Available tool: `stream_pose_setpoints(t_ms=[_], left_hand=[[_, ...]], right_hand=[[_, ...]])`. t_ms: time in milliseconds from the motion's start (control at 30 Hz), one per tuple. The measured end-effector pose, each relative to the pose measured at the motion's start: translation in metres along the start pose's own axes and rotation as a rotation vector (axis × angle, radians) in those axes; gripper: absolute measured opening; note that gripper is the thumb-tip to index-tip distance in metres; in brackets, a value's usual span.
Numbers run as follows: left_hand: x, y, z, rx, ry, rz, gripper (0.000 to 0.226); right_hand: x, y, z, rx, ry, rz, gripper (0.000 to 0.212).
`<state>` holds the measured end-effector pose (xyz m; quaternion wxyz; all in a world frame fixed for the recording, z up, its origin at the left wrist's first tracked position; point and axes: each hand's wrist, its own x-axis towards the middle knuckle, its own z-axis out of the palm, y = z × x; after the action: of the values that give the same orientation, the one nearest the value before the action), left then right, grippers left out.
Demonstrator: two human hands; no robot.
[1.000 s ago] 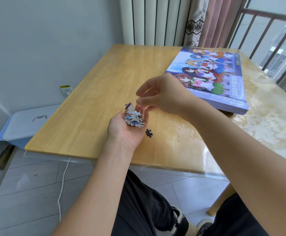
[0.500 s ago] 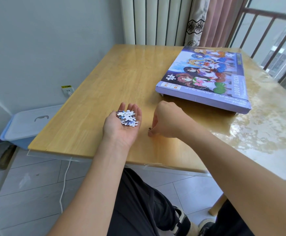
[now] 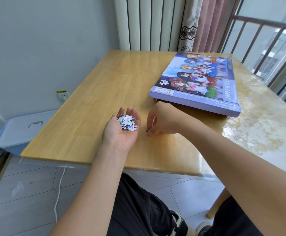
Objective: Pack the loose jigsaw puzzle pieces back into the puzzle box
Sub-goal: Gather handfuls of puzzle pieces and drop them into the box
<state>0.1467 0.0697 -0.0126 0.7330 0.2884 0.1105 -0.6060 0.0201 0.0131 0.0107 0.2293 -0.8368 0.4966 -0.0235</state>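
My left hand (image 3: 121, 130) lies palm up on the wooden table (image 3: 104, 92), cupping a small heap of loose puzzle pieces (image 3: 127, 123) on its fingers. Just to its right, my right hand (image 3: 161, 120) reaches down to the tabletop, its fingertips pinching a single dark puzzle piece (image 3: 147, 131), mostly hidden under the fingers. The purple puzzle box (image 3: 198, 82), lid printed with cartoon figures, lies closed at the back right of the table, beyond my right hand.
A glossy film covers the table, stained and patchy on the right side. A blue storage bin with a white lid (image 3: 23, 128) stands on the floor left of the table. A white cable (image 3: 58, 193) hangs below the front edge. Window railing is at far right.
My right hand dropped from above the heap in my left palm to the table and closed its fingertips on the lone dark piece. My left hand lowered slightly, still holding the heap.
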Motion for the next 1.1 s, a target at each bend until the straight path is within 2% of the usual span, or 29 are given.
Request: stream_pose_setpoints(t_ms=[167, 433, 500, 633, 700, 767, 833, 900, 967, 1000, 1033, 1100], left_hand=[[0.000, -0.003, 0.000, 0.015, 0.002, -0.003, 0.043], [0.004, 0.000, -0.002, 0.018, 0.009, -0.003, 0.041], [0.004, -0.001, -0.002, 0.011, 0.014, -0.008, 0.041], [0.003, -0.012, 0.005, 0.056, -0.001, -0.034, 0.038], [0.003, -0.022, 0.011, 0.080, -0.017, -0.062, 0.038], [0.003, -0.033, 0.019, 0.076, -0.034, -0.097, 0.035], [0.005, -0.040, 0.023, 0.077, -0.034, -0.126, 0.032], [0.006, -0.047, 0.025, 0.091, -0.020, -0.154, 0.032], [0.007, -0.053, 0.029, 0.090, -0.022, -0.189, 0.033], [0.008, -0.058, 0.031, 0.087, -0.021, -0.208, 0.034], [0.007, -0.064, 0.034, 0.088, -0.017, -0.232, 0.035], [0.005, -0.079, 0.043, 0.099, -0.009, -0.281, 0.036]], right_hand=[[-0.002, -0.004, -0.001, -0.055, -0.044, -0.044, 0.017], [-0.009, 0.001, 0.003, -0.055, 0.018, -0.149, 0.012], [-0.009, 0.009, -0.001, 0.140, 0.054, -0.124, 0.016], [-0.013, 0.015, -0.021, 0.898, 0.130, -0.073, 0.020], [-0.014, 0.012, -0.027, 0.960, 0.115, -0.055, 0.021], [-0.014, 0.014, -0.030, 0.815, 0.163, -0.038, 0.019], [-0.018, 0.026, -0.035, 0.547, 0.368, -0.093, 0.018], [-0.032, 0.048, -0.044, 0.184, 0.540, -0.134, 0.033], [-0.047, 0.075, -0.050, -0.231, 0.458, -0.044, 0.064], [-0.051, 0.088, -0.049, -0.405, 0.393, 0.026, 0.072], [-0.054, 0.101, -0.046, -0.508, 0.367, 0.084, 0.070], [-0.051, 0.119, -0.044, -0.513, 0.454, 0.143, 0.044]])
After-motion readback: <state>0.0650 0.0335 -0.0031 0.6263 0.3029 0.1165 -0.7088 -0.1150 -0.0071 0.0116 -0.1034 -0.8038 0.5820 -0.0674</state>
